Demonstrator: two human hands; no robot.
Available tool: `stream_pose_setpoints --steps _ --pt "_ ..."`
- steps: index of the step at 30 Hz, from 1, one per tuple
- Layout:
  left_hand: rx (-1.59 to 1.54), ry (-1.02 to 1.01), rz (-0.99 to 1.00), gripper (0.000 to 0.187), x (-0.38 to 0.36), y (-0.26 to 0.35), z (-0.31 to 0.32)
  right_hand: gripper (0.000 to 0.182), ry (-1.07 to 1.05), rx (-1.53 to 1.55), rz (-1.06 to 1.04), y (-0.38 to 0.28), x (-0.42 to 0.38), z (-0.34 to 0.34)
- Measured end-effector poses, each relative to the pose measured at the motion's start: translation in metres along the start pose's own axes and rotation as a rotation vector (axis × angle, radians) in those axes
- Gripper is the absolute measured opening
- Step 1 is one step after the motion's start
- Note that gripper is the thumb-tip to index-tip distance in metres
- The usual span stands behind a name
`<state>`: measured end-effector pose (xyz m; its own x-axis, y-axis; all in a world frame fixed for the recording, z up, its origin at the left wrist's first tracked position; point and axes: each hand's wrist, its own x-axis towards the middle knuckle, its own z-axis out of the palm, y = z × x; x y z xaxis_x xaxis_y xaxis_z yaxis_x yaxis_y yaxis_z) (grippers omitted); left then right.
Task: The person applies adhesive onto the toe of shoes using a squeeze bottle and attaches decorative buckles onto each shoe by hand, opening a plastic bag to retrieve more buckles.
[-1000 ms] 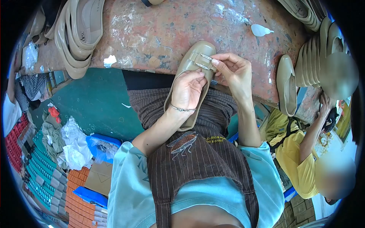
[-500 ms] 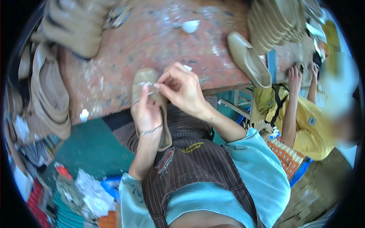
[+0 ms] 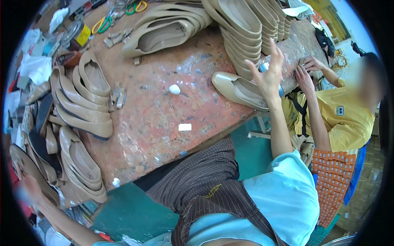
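My right hand (image 3: 267,78) is lifted over the table's right edge with its fingers spread and nothing clearly held. It hovers just above a single beige flat shoe (image 3: 236,91) lying on the worn red table (image 3: 164,119). My left hand (image 3: 28,192) reaches far out to the lower left and is blurred. It seems closed on the end of a beige shoe (image 3: 25,166) next to the shoe stacks there. My brown striped apron (image 3: 201,184) lies bare over my lap.
Stacks of beige shoes stand at the left (image 3: 82,102), the back (image 3: 164,28) and the back right (image 3: 250,24). Scissors (image 3: 102,22) and small metal buckles (image 3: 118,95) lie on the table. A person in a yellow shirt (image 3: 347,119) works at the right corner.
The shoe that both hands held over my lap is gone from there. My left hand swung out to the far left, my right hand rose open to the right. The view tilted up over the table.
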<state>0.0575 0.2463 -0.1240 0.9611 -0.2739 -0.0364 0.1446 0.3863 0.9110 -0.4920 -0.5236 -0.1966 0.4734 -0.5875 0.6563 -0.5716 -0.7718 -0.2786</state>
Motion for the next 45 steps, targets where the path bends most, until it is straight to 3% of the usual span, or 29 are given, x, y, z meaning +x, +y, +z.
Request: stream_pose_setpoints --steps 1,3,4,5,8,9,10,12,13,14,16,17,18,20,22,24,26,28,33,35,36,37,38,39,41,42,44,45 --pt "0.109 0.032 0.026 0.037 0.082 0.048 -0.109 0.087 -0.027 -0.040 -0.054 0.002 0.006 0.010" --pt "0.324 0.105 0.079 0.037 0.103 0.039 -0.114 0.094 -0.035 -0.022 -0.042 0.011 0.011 0.033" --pt "0.431 0.146 0.105 0.037 0.163 0.027 -0.079 0.101 -0.064 -0.007 -0.039 0.017 0.012 0.043" --pt "0.538 0.187 0.131 0.038 0.175 0.012 -0.070 0.108 -0.086 0.055 0.020 0.024 0.011 0.052" --pt "0.852 0.325 0.202 0.038 0.073 -0.064 0.012 0.111 -0.039 0.065 0.055 0.027 0.009 0.056" --pt "0.967 0.374 0.218 0.039 0.096 -0.086 0.040 0.112 -0.052 0.078 0.066 0.027 0.008 0.055" --pt "1.084 0.432 0.226 0.039 0.103 -0.081 0.015 0.112 -0.064 0.083 0.072 0.027 0.004 0.054" --pt "1.633 0.201 0.425 0.043 0.079 -0.087 0.040 0.113 -0.056 0.067 0.095 0.028 0.009 0.056" --pt "1.949 0.275 0.517 0.043 0.045 -0.097 0.095 0.110 -0.065 0.108 0.109 0.025 0.009 0.055" --pt "1.982 0.217 0.540 0.045 0.032 -0.102 0.110 0.110 -0.072 0.126 0.098 0.015 0.009 0.052" --pt "2.250 0.238 0.660 0.050 0.019 -0.108 0.111 0.101 0.111 -0.298 0.015 -0.007 0.012 0.047" --pt "2.281 0.261 0.685 0.051 0.006 -0.112 0.126 0.089 0.215 -0.149 -0.119 -0.016 0.014 0.049" --pt "2.313 0.278 0.711 0.052 -0.010 -0.117 0.146 0.089 0.216 -0.133 -0.123 -0.027 0.020 0.055" --pt "2.193 0.249 0.813 0.050 -0.034 -0.130 0.177 0.079 -0.012 0.242 -0.449 -0.057 0.032 0.072" --pt "2.053 0.171 0.838 0.048 -0.057 -0.144 0.209 0.074 -0.194 0.339 -0.388 -0.089 0.054 0.097" --pt "1.970 0.112 0.812 0.046 -0.083 -0.159 0.245 0.073 -0.308 0.227 -0.261 -0.090 0.085 0.151" --pt "1.918 0.060 0.805 0.048 -0.104 -0.168 0.265 0.081 -0.445 -0.187 -0.238 -0.083 0.131 0.185" --pt "1.892 0.021 0.774 0.050 -0.129 -0.173 0.276 0.061 -0.795 -0.142 -0.066 -0.087 0.170 0.192" --pt "1.738 0.030 0.577 0.049 -0.178 -0.180 0.272 0.055 -0.648 0.054 -0.198 -0.066 0.182 0.211" --pt "1.565 0.039 0.509 0.051 -0.189 -0.186 0.267 0.061 -0.667 0.237 -0.131 -0.064 0.189 0.199" --pt "1.376 0.074 0.390 0.056 -0.196 -0.188 0.281 0.062 -0.615 0.253 -0.110 -0.077 0.188 0.181" --pt "1.182 0.110 0.285 0.061 -0.201 -0.191 0.296 0.059 -0.745 0.453 0.054 -0.075 0.195 0.180" --pt "1.010 0.065 0.223 0.076 -0.201 -0.199 0.296 0.053 -0.721 0.619 0.057 -0.085 0.196 0.171" --pt "0.914 0.013 0.201 0.090 -0.202 -0.201 0.310 0.049 -0.536 0.773 0.000 -0.111 0.187 0.155" --pt "0.616 -0.134 0.188 0.120 -0.199 -0.209 0.350 0.049 -0.681 1.134 0.286 -0.181 0.168 0.095" --pt "0.567 -0.189 0.230 0.133 -0.196 -0.217 0.366 0.046 -0.729 1.221 0.294 -0.204 0.159 0.080" --pt "0.419 -0.252 0.220 0.145 -0.193 -0.219 0.404 0.044 -0.817 1.374 0.291 -0.252 0.124 0.045" --pt "0.332 -0.205 0.277 0.136 -0.193 -0.220 0.418 0.049 -0.900 1.389 0.159 -0.267 0.104 0.036"
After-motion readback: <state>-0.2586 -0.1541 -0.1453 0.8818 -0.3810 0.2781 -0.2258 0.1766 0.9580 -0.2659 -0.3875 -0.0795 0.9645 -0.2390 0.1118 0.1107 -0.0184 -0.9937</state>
